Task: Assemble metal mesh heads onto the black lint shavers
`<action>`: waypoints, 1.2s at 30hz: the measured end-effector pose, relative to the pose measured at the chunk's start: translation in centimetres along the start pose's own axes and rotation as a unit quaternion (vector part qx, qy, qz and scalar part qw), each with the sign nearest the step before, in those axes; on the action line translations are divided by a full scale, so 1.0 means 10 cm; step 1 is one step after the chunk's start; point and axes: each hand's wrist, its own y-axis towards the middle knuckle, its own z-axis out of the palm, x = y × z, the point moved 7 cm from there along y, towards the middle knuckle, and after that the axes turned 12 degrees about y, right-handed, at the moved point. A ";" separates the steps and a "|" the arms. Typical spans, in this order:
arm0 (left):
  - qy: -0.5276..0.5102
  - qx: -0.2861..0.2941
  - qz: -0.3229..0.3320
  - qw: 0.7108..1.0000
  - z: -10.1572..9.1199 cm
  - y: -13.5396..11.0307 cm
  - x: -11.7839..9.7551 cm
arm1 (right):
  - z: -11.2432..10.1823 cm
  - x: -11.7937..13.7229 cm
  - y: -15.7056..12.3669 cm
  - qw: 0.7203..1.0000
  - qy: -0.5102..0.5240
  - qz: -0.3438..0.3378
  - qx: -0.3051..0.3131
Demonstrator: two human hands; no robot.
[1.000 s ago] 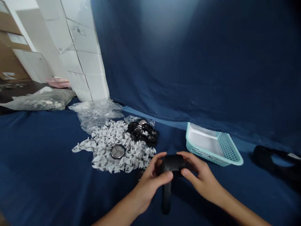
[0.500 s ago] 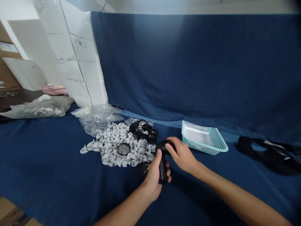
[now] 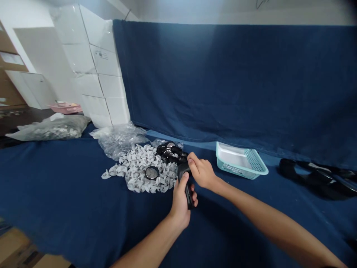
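My left hand (image 3: 180, 203) is wrapped around the lower part of a black, angled handle-like piece (image 3: 189, 197), held upright over the blue cloth. At its upper end, my right hand (image 3: 202, 172) is closed on the bent head, and its fingers partly hide it. The exact kind of piece cannot be made out. Just left of my hands lies a heap of small white plastic pieces (image 3: 139, 163). A round disc with a black rim and silvery face (image 3: 152, 172) rests on the heap. Behind it sits a cluster of black round parts (image 3: 169, 150), some with silvery faces.
Clear plastic bags (image 3: 118, 137) lie behind the heap. A light-blue basket (image 3: 242, 169) stands to the right, with black objects (image 3: 318, 176) farther right. White boxes (image 3: 102, 82) are stacked back left, near a filled bag (image 3: 52, 128) and a pink basket (image 3: 66, 108).
Both hands and the black piece have shifted slightly left and up in view. My right hand has moved farther over the bent head. The camera view has shifted a little.
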 end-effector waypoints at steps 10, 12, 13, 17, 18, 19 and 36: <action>0.030 0.016 0.055 0.998 0.06 0.00 -0.01 | -0.11 -0.16 -0.17 0.987 0.143 0.039 -0.056; 0.014 0.045 0.028 0.998 0.10 0.02 0.03 | -0.11 -0.26 -0.18 0.979 0.189 0.057 -0.048; 0.003 0.068 0.009 0.998 0.13 0.03 0.04 | -0.10 -0.32 -0.18 0.973 0.217 0.067 -0.039; -0.051 0.182 -0.071 0.979 0.25 0.04 0.05 | -0.09 -0.50 -0.20 0.934 0.345 0.098 0.012; -0.063 0.205 -0.086 0.973 0.26 0.04 0.05 | -0.09 -0.51 -0.22 0.923 0.373 0.096 0.025; -0.073 0.223 -0.099 0.967 0.28 0.03 0.06 | -0.09 -0.50 -0.24 0.912 0.398 0.088 0.037; -0.115 0.510 -0.225 0.822 0.43 -0.35 0.25 | -0.42 0.22 -0.36 0.847 0.458 -0.143 0.228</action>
